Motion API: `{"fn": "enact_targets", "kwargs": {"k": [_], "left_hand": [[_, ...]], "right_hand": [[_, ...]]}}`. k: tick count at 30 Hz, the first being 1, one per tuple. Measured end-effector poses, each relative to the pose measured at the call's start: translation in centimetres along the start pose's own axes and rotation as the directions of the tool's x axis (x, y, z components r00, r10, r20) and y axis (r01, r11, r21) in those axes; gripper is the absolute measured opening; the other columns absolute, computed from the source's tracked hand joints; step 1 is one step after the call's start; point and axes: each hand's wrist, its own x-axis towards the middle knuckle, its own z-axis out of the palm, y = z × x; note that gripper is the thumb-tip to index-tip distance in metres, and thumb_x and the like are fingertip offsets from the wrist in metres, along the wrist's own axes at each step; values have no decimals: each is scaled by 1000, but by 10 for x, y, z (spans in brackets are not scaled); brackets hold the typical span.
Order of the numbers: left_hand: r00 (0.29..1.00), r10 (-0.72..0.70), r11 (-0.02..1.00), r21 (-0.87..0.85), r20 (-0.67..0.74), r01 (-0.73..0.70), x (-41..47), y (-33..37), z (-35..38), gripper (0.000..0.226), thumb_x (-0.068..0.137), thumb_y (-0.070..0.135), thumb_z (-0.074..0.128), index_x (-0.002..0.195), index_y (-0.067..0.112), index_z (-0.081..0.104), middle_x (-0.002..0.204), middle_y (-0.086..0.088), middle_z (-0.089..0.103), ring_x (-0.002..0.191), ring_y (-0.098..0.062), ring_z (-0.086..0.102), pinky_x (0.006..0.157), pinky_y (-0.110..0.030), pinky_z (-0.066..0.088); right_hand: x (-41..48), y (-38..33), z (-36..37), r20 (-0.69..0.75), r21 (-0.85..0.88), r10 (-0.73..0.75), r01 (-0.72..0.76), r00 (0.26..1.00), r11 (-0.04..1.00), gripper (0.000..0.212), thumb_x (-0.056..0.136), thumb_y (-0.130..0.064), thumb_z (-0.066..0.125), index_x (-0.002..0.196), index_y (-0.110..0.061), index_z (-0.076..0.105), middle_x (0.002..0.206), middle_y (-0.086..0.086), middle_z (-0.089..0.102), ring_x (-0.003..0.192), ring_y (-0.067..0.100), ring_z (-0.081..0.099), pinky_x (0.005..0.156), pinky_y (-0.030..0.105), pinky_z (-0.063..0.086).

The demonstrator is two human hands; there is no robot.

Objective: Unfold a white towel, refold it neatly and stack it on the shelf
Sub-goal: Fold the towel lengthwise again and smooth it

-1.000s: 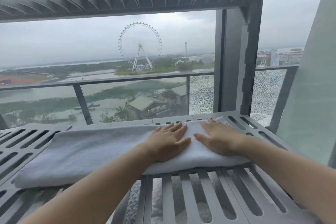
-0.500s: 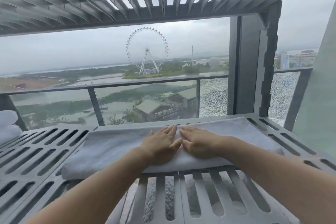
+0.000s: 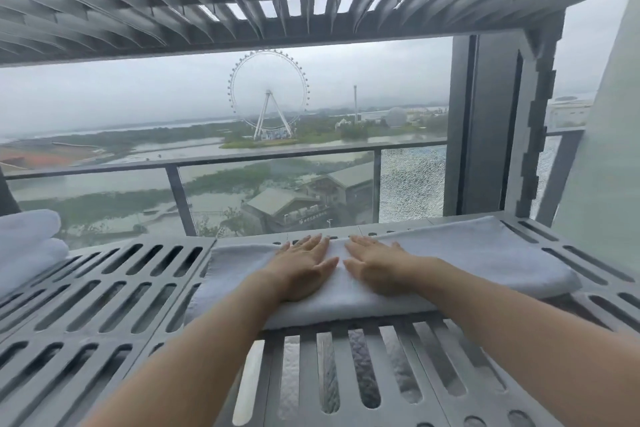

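Pressing flat on the white towel [image 3: 485,253], the person's left hand [image 3: 301,269] and right hand [image 3: 379,267] lie side by side, palms down, fingers straight and close together, gripping nothing; the thumbs almost meet. Both forearms run out of the lower edge of view, so nothing above them is seen. The wrists cover part of the towel's near edge, and the number of layers in it cannot be made out. At far left, other folded white towels [image 3: 27,243] are cut off by the frame edge; their count is unclear. The towel itself is a long, narrow folded band lying across the grey slotted shelf [image 3: 86,333], on its right half and toward its back edge, long sides parallel to the shelf front. Its surface looks smooth and its near fold rounded. A second slotted shelf [image 3: 138,10] spans overhead. Beyond a glass railing [image 3: 242,158], a Ferris wheel [image 3: 268,94] stands in haze.
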Motion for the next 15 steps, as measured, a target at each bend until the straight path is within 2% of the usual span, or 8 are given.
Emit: {"fn": "enact_targets", "kwargs": {"k": [4,6,11,15], "left_hand": [[998,-34,999,6,-48,35,-10,-7,-3,56,98,34,20,148,16,5,158,0,2,144,-12,0,116,-36,-3],[997,-46,999,27,-54,47,-21,-19,-5,56,98,32,21,148,14,6,158,-1,3,144,-13,0,116,-36,-2],[992,29,1000,9,-125,-28,-54,-35,-4,56,98,36,23,148,12,12,158,-1,9,144,-12,5,118,-34,3],[999,26,1000,16,-18,-26,-64,-53,-9,58,98,42,21,148,15,9,158,2,4,144,-10,3,117,-38,2]], "right_hand": [[21,-40,12,-23,32,-80,81,997,996,56,97,-35,19,148,-18,4,158,-2,0,144,14,-3,113,48,-5],[30,-47,17,-23,20,-67,67,998,998,57,97,-41,18,148,-19,5,158,-2,0,144,15,-3,113,50,-5],[37,-50,20,-15,-22,-17,17,1000,1000,64,94,-54,17,148,-21,5,158,-4,0,144,14,-4,114,51,-6],[33,-52,20,-28,-49,-3,2,1000,999,62,95,-54,17,148,-23,4,157,-6,-1,143,12,-4,114,44,-6]]}}
